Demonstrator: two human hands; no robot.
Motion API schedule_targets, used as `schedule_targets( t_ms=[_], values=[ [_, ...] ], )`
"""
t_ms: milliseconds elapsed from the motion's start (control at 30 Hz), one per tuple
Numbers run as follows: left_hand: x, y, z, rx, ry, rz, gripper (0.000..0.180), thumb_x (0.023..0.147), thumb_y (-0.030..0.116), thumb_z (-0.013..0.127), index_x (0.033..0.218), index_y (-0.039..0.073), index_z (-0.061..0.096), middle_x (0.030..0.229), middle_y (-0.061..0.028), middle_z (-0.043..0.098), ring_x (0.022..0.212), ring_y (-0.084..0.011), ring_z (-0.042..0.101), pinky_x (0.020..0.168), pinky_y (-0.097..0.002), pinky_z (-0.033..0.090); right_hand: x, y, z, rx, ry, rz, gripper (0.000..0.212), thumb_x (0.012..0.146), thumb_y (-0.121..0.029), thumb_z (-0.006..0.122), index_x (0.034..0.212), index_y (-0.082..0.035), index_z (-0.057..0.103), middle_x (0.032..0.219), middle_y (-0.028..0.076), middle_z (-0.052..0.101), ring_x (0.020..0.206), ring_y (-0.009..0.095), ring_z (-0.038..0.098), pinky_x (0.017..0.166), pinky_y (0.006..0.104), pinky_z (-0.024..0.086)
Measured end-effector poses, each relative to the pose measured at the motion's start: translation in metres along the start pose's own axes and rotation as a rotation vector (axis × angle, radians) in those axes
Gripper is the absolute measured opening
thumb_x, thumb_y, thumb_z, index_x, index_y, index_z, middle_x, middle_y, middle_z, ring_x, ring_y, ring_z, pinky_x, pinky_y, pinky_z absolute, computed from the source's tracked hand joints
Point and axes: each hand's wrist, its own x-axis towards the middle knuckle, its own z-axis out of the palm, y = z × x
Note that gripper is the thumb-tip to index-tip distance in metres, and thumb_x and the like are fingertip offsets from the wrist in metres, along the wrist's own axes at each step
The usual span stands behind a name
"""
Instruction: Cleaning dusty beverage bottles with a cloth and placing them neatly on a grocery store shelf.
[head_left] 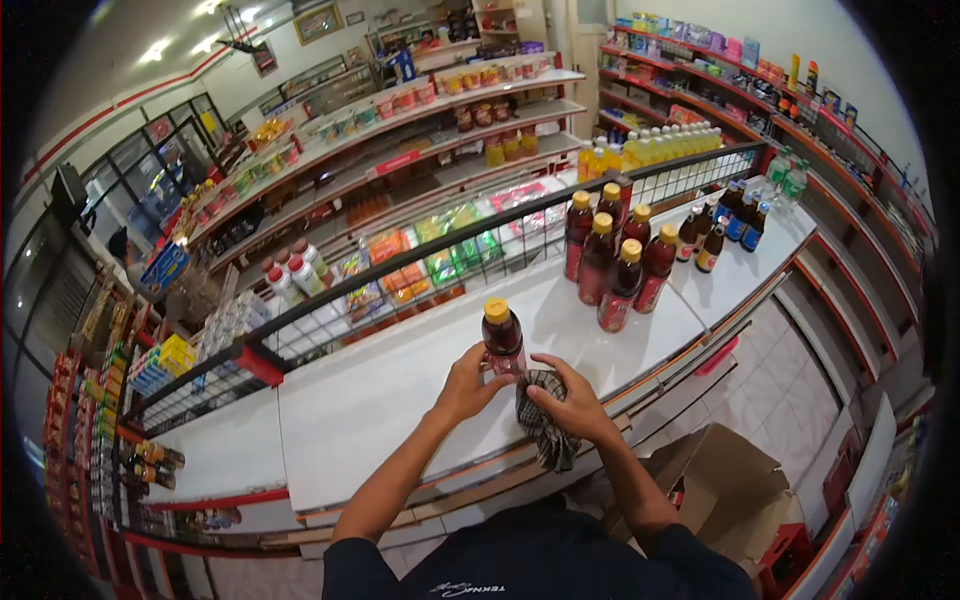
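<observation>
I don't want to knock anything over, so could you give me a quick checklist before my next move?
1. Left hand on the dark, yellow-capped bottle: ok, it grips the lower part.
2. Yellow round cap in place: ok, it sits on the bottle's neck.
3. Bottle's base resting on the long white shelf: cannot tell, the hands and cloth hide it.
4. Right hand holding the black-and-white checked cloth: ok, it is bunched in the fingers.
5. Cloth apart from the bottle: not ok, it is bunched up against the lower part.
6. Group of dark red, yellow-capped bottles upright and apart from the held one: ok.
</observation>
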Motion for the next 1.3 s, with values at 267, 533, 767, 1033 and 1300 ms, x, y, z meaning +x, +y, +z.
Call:
schedule_targets(
  t_ms=[267,533,767,1033,1300],
  values=[
    [0.077,-0.030,0.032,0.032,0.089,0.108,0.058,0.082,0.020,0.078,0.124,-0.001,0.043,0.100,-0.0178,0.069,0.092,-0.0298,0.069,0.081,-0.0359,0.056,0.040,0.043,-0.023,0.016,0.075,-0.088,0.066,0.089,-0.026,0.068,0.142,-0.004,0.037,0.137,0.020,0.052,0.128,0.027,0.051,0.103,0.0356,0.041],
    [0.139,-0.047,0.045,0.150,0.218,0.193,0.046,0.076,0.029,0.081,0.110,0.004,0.061,0.095,-0.0146,0.062,0.085,-0.0306,0.062,0.075,-0.0390,0.049,0.097,0.061,-0.042,-0.199,0.100,-0.042,0.084,0.085,-0.039,0.067,0.150,-0.005,0.024,0.141,0.025,0.046,0.131,0.036,0.046,0.107,0.0389,0.037],
    [0.160,-0.061,0.046,0.252,0.278,0.117,0.049,0.073,0.042,0.081,0.105,0.008,0.066,0.088,-0.0136,0.060,0.079,-0.0304,0.060,0.069,-0.0403,0.047,0.118,0.057,-0.042,-0.297,0.099,0.033,0.090,0.086,-0.038,0.066,0.152,-0.005,0.014,0.146,0.025,0.040,0.132,0.039,0.044,0.108,0.0407,0.037],
    [0.153,-0.058,0.046,0.294,0.260,0.014,0.053,0.072,0.041,0.082,0.109,0.006,0.067,0.091,-0.0141,0.064,0.079,-0.0284,0.064,0.071,-0.0375,0.052,0.112,0.068,-0.039,-0.288,0.201,0.020,0.086,0.081,-0.037,0.071,0.146,0.000,0.028,0.139,0.025,0.047,0.128,0.037,0.049,0.106,0.0384,0.040],
    [0.068,-0.013,0.045,0.029,0.177,-0.180,0.060,0.090,0.033,0.067,0.134,-0.003,0.049,0.119,-0.0208,0.059,0.100,-0.0268,0.064,0.084,-0.0363,0.052,0.039,0.031,-0.028,-0.261,0.114,0.144,0.051,0.079,-0.031,0.074,0.116,0.001,0.058,0.106,0.019,0.066,0.096,0.030,0.064,0.087,0.0376,0.049]
  ],
)
